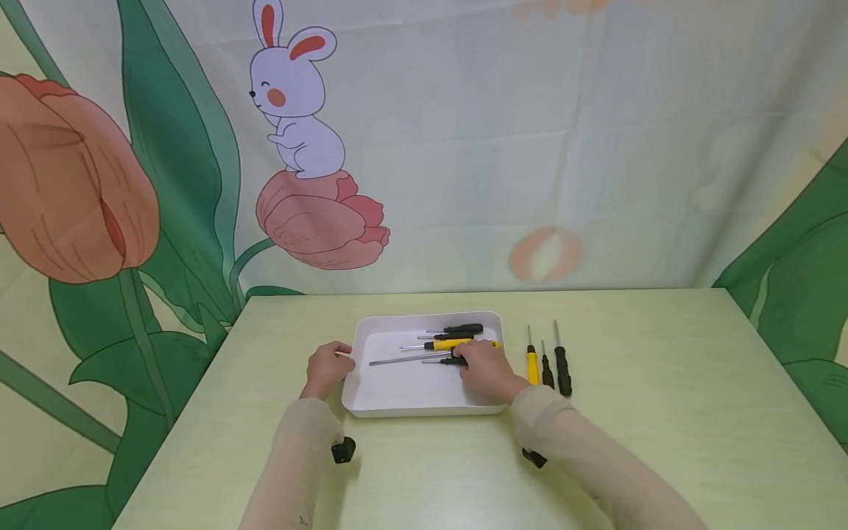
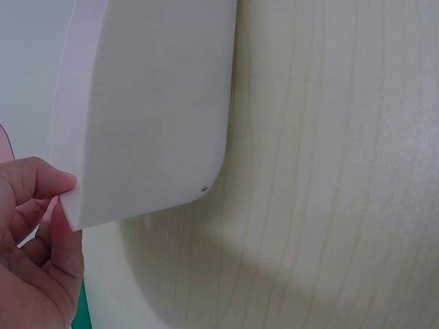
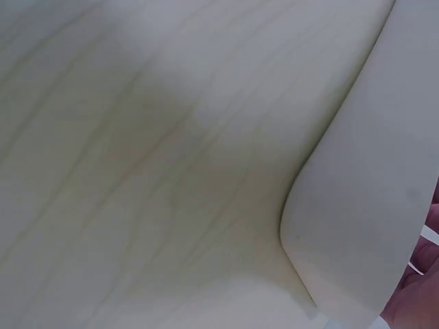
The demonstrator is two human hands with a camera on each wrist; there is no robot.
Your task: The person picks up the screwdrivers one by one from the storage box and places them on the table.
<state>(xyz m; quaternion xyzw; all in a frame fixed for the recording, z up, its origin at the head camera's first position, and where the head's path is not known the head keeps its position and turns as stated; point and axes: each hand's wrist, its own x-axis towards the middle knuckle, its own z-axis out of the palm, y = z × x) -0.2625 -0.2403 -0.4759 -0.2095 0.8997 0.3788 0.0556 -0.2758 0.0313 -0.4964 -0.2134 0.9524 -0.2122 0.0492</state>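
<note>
Screwdrivers (image 1: 450,344) lie in a white tray (image 1: 397,389) at the lower centre of the frame; the left hand (image 1: 327,369) pinches its left rim, the right hand (image 1: 489,372), fingers curled, grips a long-shafted screwdriver (image 1: 409,359).

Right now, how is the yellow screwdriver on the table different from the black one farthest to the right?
The yellow screwdriver has a yellow handle with a black collar, while the black screwdriver has an all-black handle. The yellow one lies nearer the tray; the black one lies farther from it. Both lie on the table with metal shafts pointing toward its far edge.
</note>
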